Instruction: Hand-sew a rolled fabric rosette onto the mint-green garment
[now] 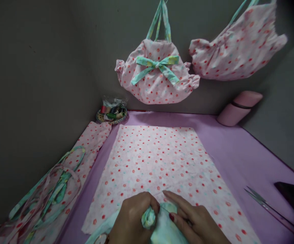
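Gripping a bunched mint-green cloth [150, 218] with closed fingers of the left hand [134, 214], over the near part of the dotted sheet [157, 156]; squeezed so, perhaps, for keeping the gathered folds together. Resting the thumb of the right hand [197, 218] upon the same cloth, with fingers half stretched; cannot tell whether pinching or only pressing. Spread flat on the purple bench [228, 145], probably for avoiding creases: the sheet itself. To the right of the sheet, scissors [263, 202], likely for easy reach. To its left, loose fabric strips [62, 183] upon another dotted piece [92, 135], maybe for staying apart. Past its far left corner, a small basket [99, 117]; past its far right corner, a pink bottle [232, 113]. Hung above its far edge, two dotted bags [157, 93], perhaps for preserving the puffed shape. No brand, label or writing possible to read.
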### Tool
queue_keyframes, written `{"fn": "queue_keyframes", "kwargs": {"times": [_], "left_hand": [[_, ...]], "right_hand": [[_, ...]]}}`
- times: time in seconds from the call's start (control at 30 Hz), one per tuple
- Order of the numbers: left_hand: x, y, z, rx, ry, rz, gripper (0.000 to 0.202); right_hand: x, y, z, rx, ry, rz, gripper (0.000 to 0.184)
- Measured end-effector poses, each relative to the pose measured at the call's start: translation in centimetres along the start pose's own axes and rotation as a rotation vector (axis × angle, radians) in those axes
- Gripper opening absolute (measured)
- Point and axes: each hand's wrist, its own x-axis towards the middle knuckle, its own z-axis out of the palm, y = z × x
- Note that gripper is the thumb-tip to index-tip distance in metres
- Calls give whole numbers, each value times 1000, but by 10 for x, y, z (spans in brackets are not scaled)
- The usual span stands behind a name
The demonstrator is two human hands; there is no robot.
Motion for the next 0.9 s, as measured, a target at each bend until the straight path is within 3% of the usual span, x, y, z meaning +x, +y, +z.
{"fn": "queue_keyframes", "kwargs": {"times": [0.17, 0.43, 0.77, 0.9], "left_hand": [[-1, -2, 1, 125, -22, 145, 20], [-1, 0, 4, -5, 58, -59, 18], [0, 0, 9, -60, 76, -164, 19], [1, 0, 9, -82, 99, -186, 20]], "right_hand": [[1, -5, -1, 8, -71, -30, 33], [0, -6, 5, -83, -22, -52, 34], [3, -9, 11, -170, -14, -58, 38], [3, -11, 10, -57, 15, -23, 34]]}}
